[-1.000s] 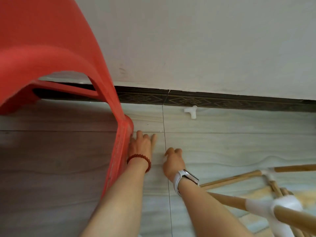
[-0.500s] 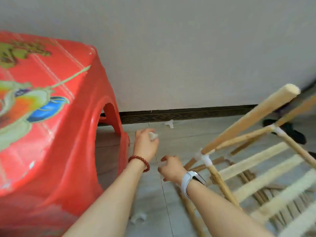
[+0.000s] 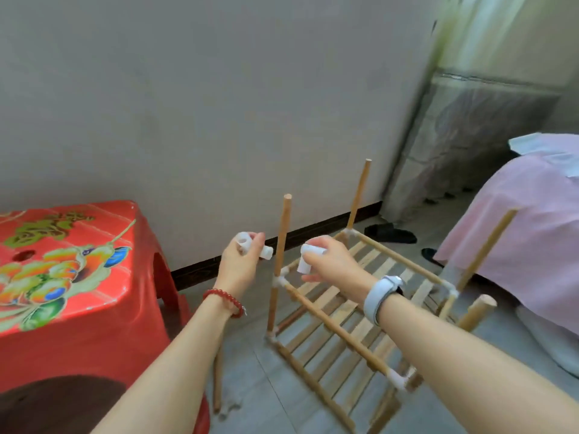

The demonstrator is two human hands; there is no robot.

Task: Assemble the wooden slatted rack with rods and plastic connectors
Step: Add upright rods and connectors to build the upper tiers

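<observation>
The wooden slatted rack (image 3: 351,311) stands on the floor at centre right, its rods joined by white plastic connectors. Bare upright rods rise from its corners; the nearest upright rod (image 3: 282,239) stands between my hands. My left hand (image 3: 241,261) grips a white plastic connector (image 3: 252,245) just left of that rod. My right hand (image 3: 329,261) grips a second white connector (image 3: 307,260) just right of it. Both hands are raised above the rack's upper slatted shelf.
A red plastic stool (image 3: 72,286) stands at the left. A loose rod (image 3: 217,380) and a white connector (image 3: 230,408) lie on the floor beside it. A pink-covered bed (image 3: 526,233) and dark slippers (image 3: 390,234) are at the right, the wall behind.
My hands rose from the floor by the stool's leg, each now holding a white connector. The view swung up and right, bringing the rack into sight.
</observation>
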